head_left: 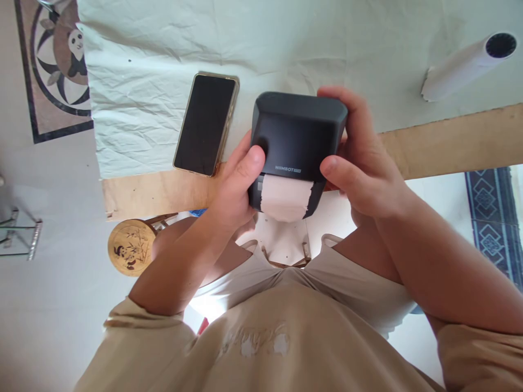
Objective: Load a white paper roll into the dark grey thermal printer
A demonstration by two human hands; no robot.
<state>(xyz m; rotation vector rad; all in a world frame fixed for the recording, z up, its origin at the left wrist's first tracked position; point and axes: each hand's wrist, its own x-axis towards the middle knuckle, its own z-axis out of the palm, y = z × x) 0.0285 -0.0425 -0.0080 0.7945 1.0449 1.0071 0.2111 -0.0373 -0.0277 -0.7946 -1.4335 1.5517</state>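
Observation:
Between both hands I hold a black label printer (300,136) marked NIIMBOT, above the table's near edge. A strip of pale pink label paper (286,197) with torn-looking edges sticks out of its near end. My left hand (239,182) grips the left side, thumb on top and the other fingers partly hidden beneath. Around the right side wraps my right hand (363,158), its thumb near the logo and a finger at the far corner. A smartphone (206,124) with a dark screen and clear case lies on the table, left of the printer.
A crinkled pale green cloth (286,38) covers the table, with a bare wooden edge (453,141) towards me. At the far right stands a white cylinder with a dark perforated top (469,68). A round wooden stool (131,247) is on the floor at left.

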